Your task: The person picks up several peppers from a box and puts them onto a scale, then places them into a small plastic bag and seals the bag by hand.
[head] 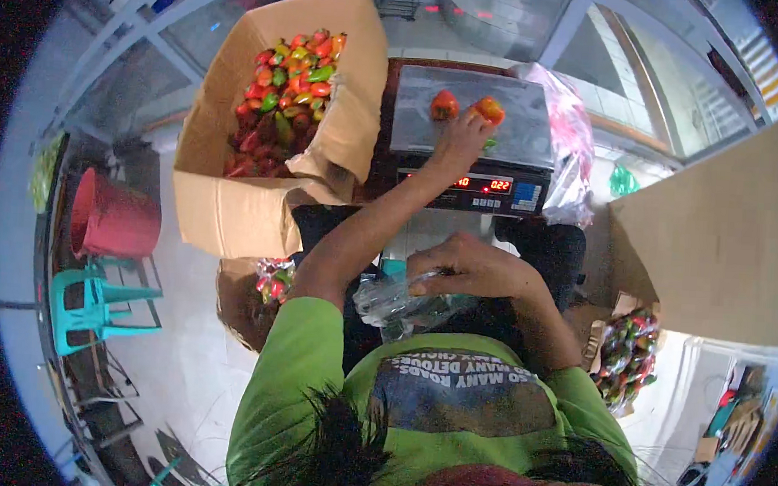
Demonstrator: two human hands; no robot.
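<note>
My left hand [462,138] reaches over the metal pan [411,135] of a digital scale, its fingers on the near side of an orange-red pepper [490,110]. To the left of that hand, a red pepper [444,105] rests on the same pan. A small green piece [490,144], perhaps another pepper, shows beside my wrist. Below the scale's lit red display [497,185], close to my body, my right hand [470,268] pinches a crumpled clear plastic bag [392,301]. Whatever the bag contains cannot be made out.
Left of the scale stands an open cardboard box [232,212] of mixed red, orange and green peppers [291,93]. Clear plastic [569,147] lies along the scale's right side. Bagged peppers [630,355] sit low at right, beneath a large cardboard panel [712,240]. A turquoise stool [89,306] stands far left.
</note>
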